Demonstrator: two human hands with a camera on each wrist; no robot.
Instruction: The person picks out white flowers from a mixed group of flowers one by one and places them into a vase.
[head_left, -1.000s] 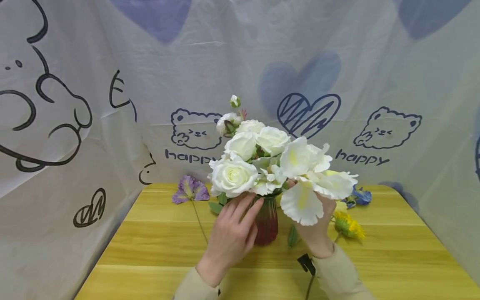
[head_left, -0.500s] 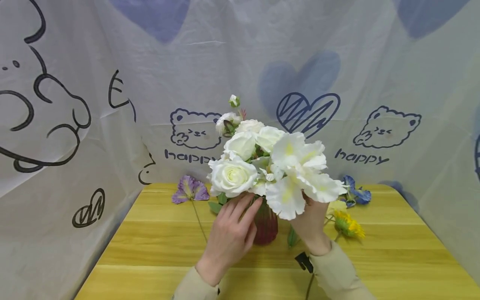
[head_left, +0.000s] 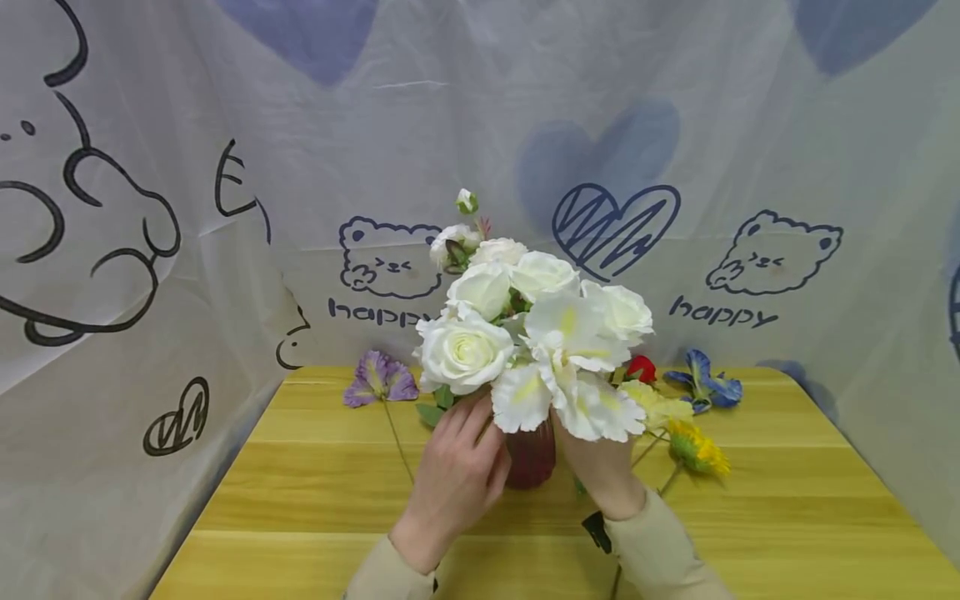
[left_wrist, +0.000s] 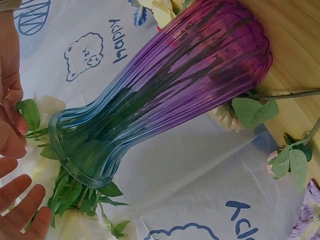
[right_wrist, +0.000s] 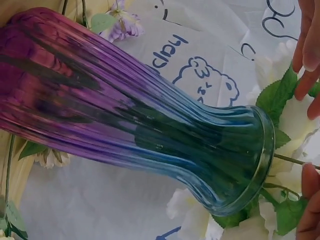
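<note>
A ribbed glass vase (left_wrist: 165, 95), pink at the base, purple in the middle and blue-green at the mouth, stands on the table with green stems inside. White roses (head_left: 467, 350) fill its top. My right hand (head_left: 600, 467) is at the vase's right and pinches the stem of a white iris (head_left: 573, 367), whose bloom hangs in front of the roses; in the right wrist view its fingertips (right_wrist: 308, 176) are by a thin stem at the rim. My left hand (head_left: 461, 454) is at the vase's left, its relaxed fingers (left_wrist: 25, 210) just under the blooms.
A purple iris (head_left: 381, 379) lies left on the wooden table (head_left: 300, 492). On the right lie a red flower (head_left: 641, 368), a blue iris (head_left: 705, 382), a pale yellow flower (head_left: 656, 404) and a yellow sunflower (head_left: 697, 448). A printed cloth (head_left: 450, 125) hangs behind.
The right hand has moved left with the white iris, bringing it in front of the vase's mouth. A white rose and the red flower have come into view. My left hand stays in place.
</note>
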